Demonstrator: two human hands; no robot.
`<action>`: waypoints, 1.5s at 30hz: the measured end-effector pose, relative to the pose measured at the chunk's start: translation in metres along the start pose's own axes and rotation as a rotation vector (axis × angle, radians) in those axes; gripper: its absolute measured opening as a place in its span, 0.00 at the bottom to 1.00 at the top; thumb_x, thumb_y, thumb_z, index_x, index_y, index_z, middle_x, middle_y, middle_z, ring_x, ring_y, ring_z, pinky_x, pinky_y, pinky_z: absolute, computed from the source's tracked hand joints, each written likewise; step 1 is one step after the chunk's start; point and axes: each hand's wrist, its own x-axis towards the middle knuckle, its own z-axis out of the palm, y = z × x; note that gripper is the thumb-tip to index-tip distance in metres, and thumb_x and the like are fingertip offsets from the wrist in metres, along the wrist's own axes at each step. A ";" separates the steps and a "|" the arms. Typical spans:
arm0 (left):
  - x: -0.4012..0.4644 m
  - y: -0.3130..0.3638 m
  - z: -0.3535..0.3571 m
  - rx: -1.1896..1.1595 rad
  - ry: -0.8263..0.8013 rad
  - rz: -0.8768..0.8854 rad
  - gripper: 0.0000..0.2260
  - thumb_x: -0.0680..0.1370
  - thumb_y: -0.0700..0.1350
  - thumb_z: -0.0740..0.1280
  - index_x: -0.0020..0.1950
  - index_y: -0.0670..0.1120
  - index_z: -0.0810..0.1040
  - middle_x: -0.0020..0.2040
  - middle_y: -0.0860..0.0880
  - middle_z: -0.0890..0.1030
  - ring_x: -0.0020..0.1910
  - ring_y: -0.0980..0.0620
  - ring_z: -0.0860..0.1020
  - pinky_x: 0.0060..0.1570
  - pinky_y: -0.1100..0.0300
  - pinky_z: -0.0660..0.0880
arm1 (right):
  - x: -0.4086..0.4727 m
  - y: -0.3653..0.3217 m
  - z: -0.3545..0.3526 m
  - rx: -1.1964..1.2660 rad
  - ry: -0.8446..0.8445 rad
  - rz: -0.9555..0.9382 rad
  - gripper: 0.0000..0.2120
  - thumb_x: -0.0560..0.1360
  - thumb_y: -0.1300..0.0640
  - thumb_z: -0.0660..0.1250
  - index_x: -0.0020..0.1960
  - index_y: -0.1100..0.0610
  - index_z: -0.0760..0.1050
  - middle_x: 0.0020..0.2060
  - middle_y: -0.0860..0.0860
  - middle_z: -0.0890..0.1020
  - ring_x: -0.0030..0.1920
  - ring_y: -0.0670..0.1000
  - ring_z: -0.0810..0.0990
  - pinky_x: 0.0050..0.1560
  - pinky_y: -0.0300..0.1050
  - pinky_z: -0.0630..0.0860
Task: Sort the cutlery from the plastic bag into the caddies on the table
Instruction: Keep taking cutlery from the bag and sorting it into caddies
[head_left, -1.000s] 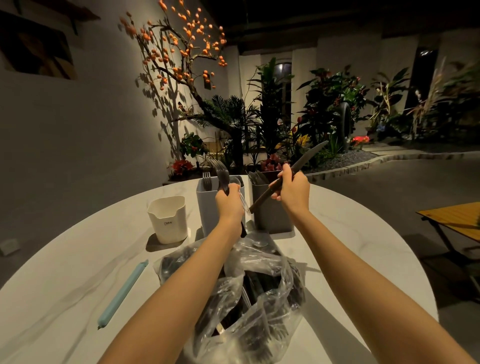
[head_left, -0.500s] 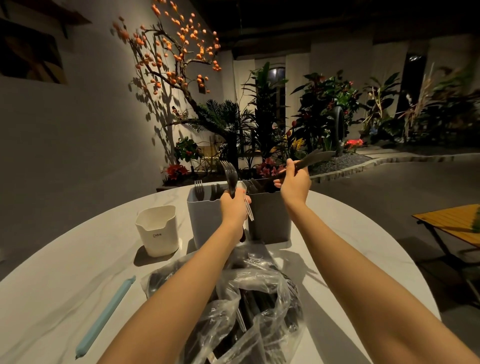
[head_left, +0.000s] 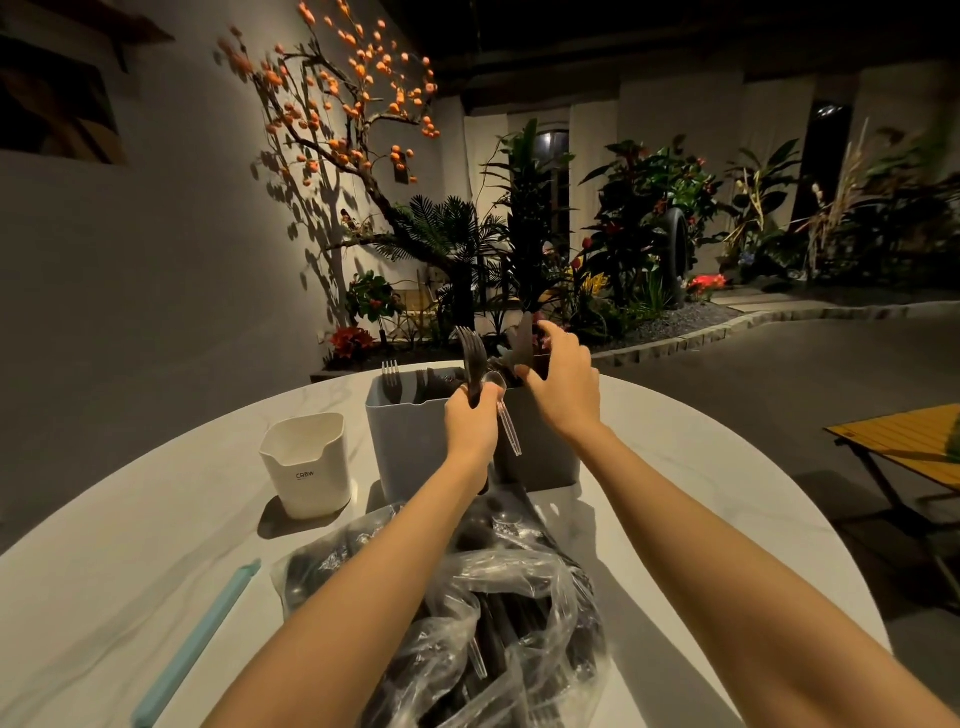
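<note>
Left hand: our left hand (head_left: 470, 423) curls around a dark plastic fork (head_left: 471, 358), tines up, together with a clear plastic spoon (head_left: 503, 410) whose handle hangs down past the knuckles; we hold both above the seam between the two grey caddies.
Right hand: our right hand (head_left: 563, 387) reaches over the dark grey caddy (head_left: 540, 457), thumb and fingers pinching a dark knife (head_left: 523, 338) that stands nearly upright with its lower end inside the caddy.
Light grey caddy: the light grey caddy (head_left: 408, 441) already holds several forks, a pale one upright at its left corner and dark ones beside it.
Dark grey caddy: it touches the light grey one on the right; dark pieces show at its rim, though we cannot tell how many.
White caddy: the white caddy (head_left: 309, 465) stands apart to the left, and from here nothing shows above its rim.
Plastic bag: the clear plastic bag (head_left: 467, 613) lies nearest us on the white round table (head_left: 130, 571), crumpled and open, with a thick heap of dark and clear cutlery inside.
Beside the bag: a pale blue bag clip (head_left: 200, 639) lies on the table to the left.
Progress: we judge the sorting well begun but far from finished; the bag looks much fuller than the caddies.
Left to do: release the knife, place the fork, find a home for the spoon, probably the white caddy, then return to the bag many more times.
</note>
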 end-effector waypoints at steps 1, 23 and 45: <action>0.000 0.000 0.000 0.001 -0.004 0.006 0.05 0.81 0.45 0.62 0.45 0.48 0.75 0.34 0.51 0.72 0.34 0.56 0.69 0.41 0.58 0.68 | -0.002 0.000 -0.002 0.026 0.019 -0.063 0.27 0.78 0.55 0.66 0.75 0.53 0.61 0.68 0.53 0.72 0.66 0.55 0.70 0.62 0.51 0.70; -0.006 0.006 -0.035 0.146 -0.144 0.049 0.11 0.83 0.45 0.58 0.43 0.47 0.75 0.33 0.49 0.75 0.29 0.54 0.68 0.30 0.63 0.65 | -0.013 -0.029 -0.001 0.599 -0.351 -0.076 0.14 0.79 0.52 0.64 0.58 0.58 0.80 0.48 0.47 0.81 0.49 0.38 0.77 0.51 0.31 0.73; 0.017 -0.007 -0.112 0.330 0.089 0.163 0.08 0.80 0.42 0.63 0.46 0.42 0.79 0.32 0.50 0.75 0.31 0.57 0.71 0.32 0.65 0.67 | 0.002 -0.085 0.011 1.159 -0.020 0.284 0.07 0.84 0.59 0.51 0.48 0.54 0.64 0.44 0.58 0.80 0.26 0.43 0.77 0.32 0.33 0.75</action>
